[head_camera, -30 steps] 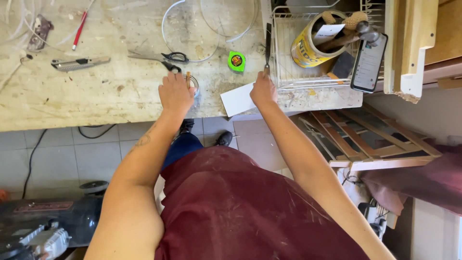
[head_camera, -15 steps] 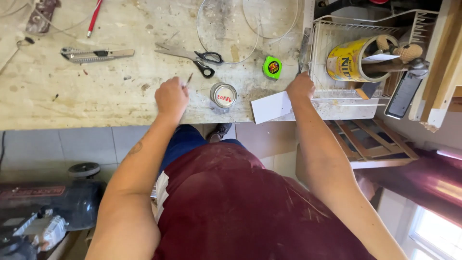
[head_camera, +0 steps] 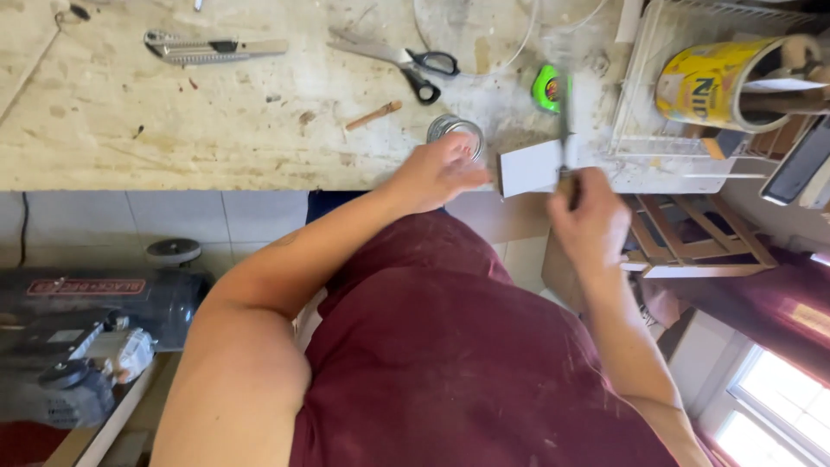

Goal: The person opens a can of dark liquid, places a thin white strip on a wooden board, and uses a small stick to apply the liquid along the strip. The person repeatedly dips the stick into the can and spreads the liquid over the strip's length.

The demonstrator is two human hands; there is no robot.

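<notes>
My left hand point(head_camera: 437, 173) reaches over the bench edge with its fingers spread and nothing in them. It lies just below a small round tin point(head_camera: 456, 130) and next to a white card point(head_camera: 527, 167). My right hand point(head_camera: 590, 220), blurred, hangs off the bench edge and grips the handle of a thin flat-bladed metal tool point(head_camera: 564, 121). The blade points away from me across the right side of the card. A short wooden stick point(head_camera: 373, 114) lies loose on the worn bench top point(head_camera: 173, 130).
Scissors point(head_camera: 406, 60), a utility knife point(head_camera: 212, 47) and a green tape measure point(head_camera: 545, 86) lie further back. A wire basket point(head_camera: 640, 130) at right holds a yellow tin point(head_camera: 722, 82); a phone point(head_camera: 804, 164) leans beside it. A power tool point(head_camera: 86, 329) sits low left, a wooden frame point(head_camera: 692, 233) under the bench.
My left hand let the wooden stick drop on the bench and moved right to the tin and card. My right hand drew the thin tool back from beside the basket toward me.
</notes>
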